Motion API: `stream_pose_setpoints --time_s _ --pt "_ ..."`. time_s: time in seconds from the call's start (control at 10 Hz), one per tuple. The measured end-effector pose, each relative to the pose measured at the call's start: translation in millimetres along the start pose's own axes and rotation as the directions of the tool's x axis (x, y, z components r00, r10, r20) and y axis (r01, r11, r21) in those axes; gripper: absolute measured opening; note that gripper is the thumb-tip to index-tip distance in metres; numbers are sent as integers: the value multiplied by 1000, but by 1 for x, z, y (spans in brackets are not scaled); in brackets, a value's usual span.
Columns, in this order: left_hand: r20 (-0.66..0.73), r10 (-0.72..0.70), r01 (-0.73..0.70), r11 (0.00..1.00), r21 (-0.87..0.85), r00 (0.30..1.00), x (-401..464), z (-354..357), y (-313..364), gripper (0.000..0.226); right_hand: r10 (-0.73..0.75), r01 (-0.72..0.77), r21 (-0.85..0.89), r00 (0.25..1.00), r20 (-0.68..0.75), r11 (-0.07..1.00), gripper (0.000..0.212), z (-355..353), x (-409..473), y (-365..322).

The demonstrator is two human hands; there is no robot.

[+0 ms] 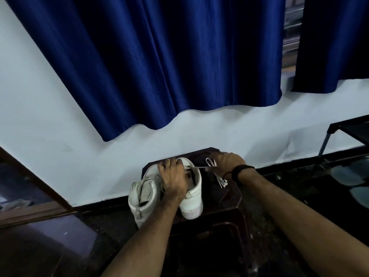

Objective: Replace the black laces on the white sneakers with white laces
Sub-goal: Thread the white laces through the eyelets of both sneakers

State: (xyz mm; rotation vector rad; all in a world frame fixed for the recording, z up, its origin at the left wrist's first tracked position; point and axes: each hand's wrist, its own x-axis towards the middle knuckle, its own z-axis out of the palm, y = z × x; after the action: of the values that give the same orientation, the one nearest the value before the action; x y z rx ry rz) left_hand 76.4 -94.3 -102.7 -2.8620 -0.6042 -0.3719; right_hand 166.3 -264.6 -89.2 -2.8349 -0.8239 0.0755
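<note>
Two white sneakers stand side by side on a dark stool (pixel 229 194). The left sneaker (pixel 142 198) has its heel toward me. My left hand (pixel 173 176) grips the top of the right sneaker (pixel 194 196) over its tongue, covering most of the eyelets. A white lace (pixel 197 167) runs taut from that shoe to my right hand (pixel 226 162), which pinches it and pulls to the right. More white lace (pixel 221 180) hangs loose under my right wrist. No black lace shows plainly.
The stool stands against a white wall (pixel 219 132) under a blue curtain (pixel 169 66). A dark metal-legged stand (pixel 339 134) is at the right, a wooden frame (pixel 36 196) at the left. The floor is dark.
</note>
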Motion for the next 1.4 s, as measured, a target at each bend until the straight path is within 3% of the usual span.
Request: stream_pose_setpoints --time_s 0.1,0.2,0.3,0.4,0.5,0.6,0.7,0.8,0.9,1.0,1.1,1.2,1.3,1.4 --pt "-43 -60 60 998 1 997 1 3 0 49 -8 29 170 992 -123 985 25 -24 -13 1" --pt "-75 -93 93 996 -6 993 -3 3 -1 50 260 237 923 912 -319 303 19 -60 -27 7" --pt "-87 -127 123 991 -54 988 -8 1 1 56 219 285 876 952 -213 -388 23 -73 -43 7" --pt "-74 -164 156 982 -108 984 -9 0 0 59 -12 -40 983 999 38 -182 20 -61 -49 1" --pt "-49 -200 192 972 -139 979 -9 0 -1 60 128 -165 327 983 131 930 44 -32 -46 -1" --pt "-20 -219 212 962 -171 976 -8 2 1 63 149 -163 143 983 103 976 56 -18 -49 -2" --pt "3 -255 250 948 -197 967 -7 5 0 64 110 13 706 986 -128 708 22 -37 -50 2" --pt "5 -275 271 944 -189 961 -5 8 1 62 346 215 963 902 -259 160 23 -65 -55 10" --pt "-12 -272 267 952 -148 962 -4 9 0 64 227 -45 750 963 -142 659 39 -59 -52 17" --pt "-25 -271 265 955 -136 962 -4 9 0 64 80 -96 188 993 90 977 23 -38 -56 14" --pt "-24 -272 265 953 -146 962 -6 8 1 63 -189 53 467 950 249 883 16 -38 -68 14" --pt "-22 -276 270 952 -144 961 -5 7 1 63 -264 20 460 840 474 888 23 -32 -74 14" --pt "-15 -279 274 951 -143 960 -5 7 -1 64 -216 1 357 798 562 934 29 -11 -71 16" --pt "-23 -283 277 949 -148 959 -5 6 0 64 -240 170 177 809 537 969 22 -11 -72 6"
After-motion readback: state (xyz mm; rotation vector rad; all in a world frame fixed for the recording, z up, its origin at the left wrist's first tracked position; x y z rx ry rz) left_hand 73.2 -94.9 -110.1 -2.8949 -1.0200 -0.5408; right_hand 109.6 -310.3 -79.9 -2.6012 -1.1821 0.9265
